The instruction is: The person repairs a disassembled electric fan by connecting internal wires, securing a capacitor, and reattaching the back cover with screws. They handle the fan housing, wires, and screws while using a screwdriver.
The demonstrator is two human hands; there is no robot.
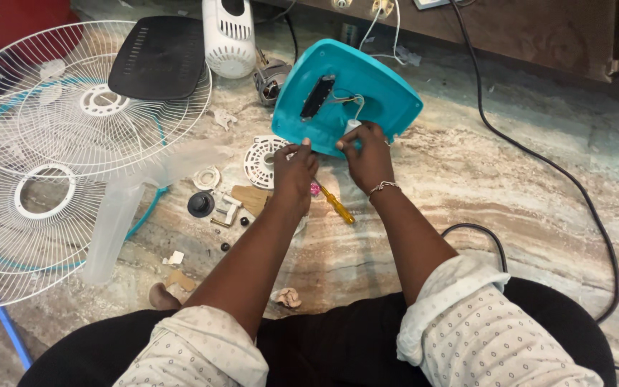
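A turquoise fan base cover stands tilted on its edge on the marble floor, underside toward me, with a black plate and white wires on it. My left hand pinches its lower rim. My right hand grips a small white cylindrical part wired to the cover. A yellow-handled screwdriver lies on the floor between my wrists.
Two white wire fan guards lie at left, with a black panel on one. A white motor housing, a metal motor, a round white grille, a clear fan blade and small screws lie around. A black cable runs at right.
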